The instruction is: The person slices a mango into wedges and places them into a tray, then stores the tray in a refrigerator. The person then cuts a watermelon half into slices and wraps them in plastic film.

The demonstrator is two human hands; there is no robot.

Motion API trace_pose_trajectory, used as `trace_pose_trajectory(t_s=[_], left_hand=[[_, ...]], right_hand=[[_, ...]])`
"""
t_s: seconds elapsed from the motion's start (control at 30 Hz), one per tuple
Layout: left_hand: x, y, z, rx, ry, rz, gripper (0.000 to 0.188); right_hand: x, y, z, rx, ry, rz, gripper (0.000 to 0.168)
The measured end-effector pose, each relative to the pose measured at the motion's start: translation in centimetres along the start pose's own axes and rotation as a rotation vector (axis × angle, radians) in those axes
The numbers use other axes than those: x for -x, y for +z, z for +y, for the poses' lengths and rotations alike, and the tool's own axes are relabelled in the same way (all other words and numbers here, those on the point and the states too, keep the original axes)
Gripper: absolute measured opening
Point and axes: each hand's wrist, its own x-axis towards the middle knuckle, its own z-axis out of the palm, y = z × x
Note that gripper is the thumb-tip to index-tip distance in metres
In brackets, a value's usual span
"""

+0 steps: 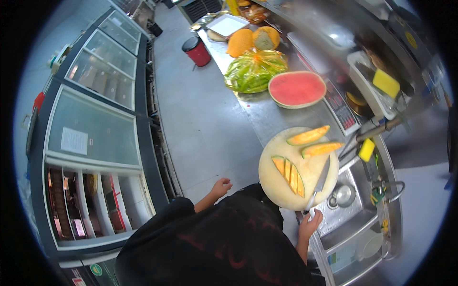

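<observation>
My left hand (222,187) hangs over the floor, left of my body, with fingers loosely curled and nothing visible in it. At the sink's near corner, my right hand (311,222) holds a small white item (312,213), possibly a cloth; fingers partly hide it. Just beyond that hand is the handle of a kitchen knife (321,177), which lies on a round cutting board (271,183). Left of the blade sits a melon wedge cut into several pieces (289,175). Two uncut melon wedges (308,136) (322,149) lie toward the board's far side.
Beyond the board are a halved watermelon (297,88), wrapped green produce (252,73) and a scale (344,113). The sink (327,223) on the right holds metal bowls (345,195). Glass-fronted cabinets (93,125) line the left. A red bin (198,53) stands on the floor.
</observation>
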Motion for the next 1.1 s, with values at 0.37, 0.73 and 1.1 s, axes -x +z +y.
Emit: trace_pose_trajectory(t_s=[0.37,0.73,1.1], left_hand=[[-9.4,-9.8,-0.9,-0.059,-0.013,0.172,0.033],[-25.0,-34.5,7.4,0.090,0.274,0.037,0.034],[-27.2,-50.4,-10.1,0.823,-0.407,0.098,0.020]], right_hand=[[-7.3,2.0,-11.8,-0.080,0.066,0.100,0.021],[-14.4,35.4,-45.7,-0.231,-0.338,-0.541,0.020],[-45.5,60.2,-65.5,-0.570,0.298,-0.697,0.023]])
